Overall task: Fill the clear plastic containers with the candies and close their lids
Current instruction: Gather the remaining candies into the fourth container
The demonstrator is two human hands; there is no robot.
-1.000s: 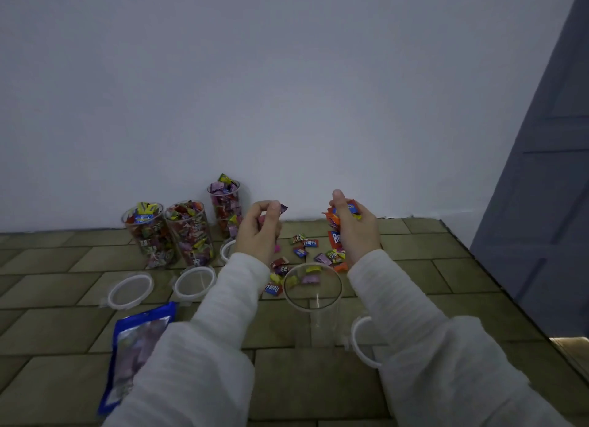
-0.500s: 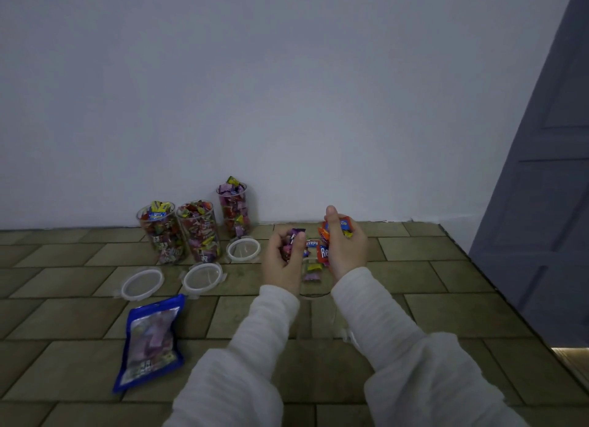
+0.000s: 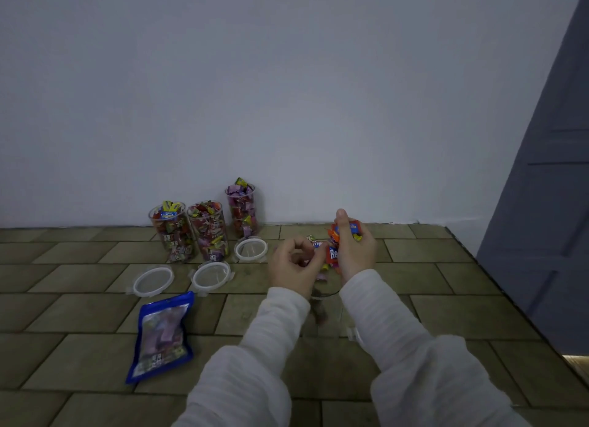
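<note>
An open clear container [image 3: 331,326] stands on the tiled floor between my wrists, its rim [image 3: 322,294] just below my hands. A blurred candy [image 3: 319,313] shows inside it. My right hand [image 3: 355,251] grips a bunch of orange and blue wrapped candies [image 3: 332,253] above the rim. My left hand [image 3: 291,265] hovers beside it with loosely curled fingers and nothing visible in them. Loose candies [image 3: 314,241] lie on the floor behind my hands. Part of a white lid [image 3: 356,334] peeks out by my right sleeve.
Three candy-filled containers [image 3: 208,230] stand open by the wall at the left. Their three white-rimmed lids [image 3: 211,275] lie in front of them. A blue candy bag [image 3: 164,334] lies flat at the lower left. A grey door [image 3: 541,203] bounds the right side.
Both hands came back from the candy pile to above the container. The purple candy my left hand held is gone from it, and a blurred candy now shows inside the container.
</note>
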